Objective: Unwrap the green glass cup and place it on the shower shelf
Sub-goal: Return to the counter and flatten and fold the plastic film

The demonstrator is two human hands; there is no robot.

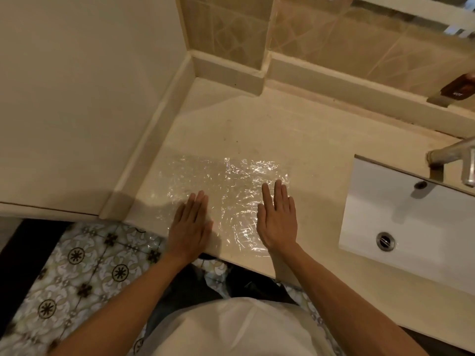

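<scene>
- While the person stands close against the table (321,140), both hands lie flat on a sheet of clear plastic wrap (231,191) spread near its front edge.
- The left hand (191,222) presses the wrap's left part, fingers straight and together, gripping nothing.
- The right hand (277,222) presses the right part the same way, fingers straight.
- The wrap looks thin, crinkled and clingy; it would likely lift best by a pinched corner.
- Farther right sits a white sink (411,227) under a metal tap (455,155).
- The green glass cup is nowhere in view, nor is the shower shelf; glass would be fragile and slippery, so a hold round its body would suit.
</scene>
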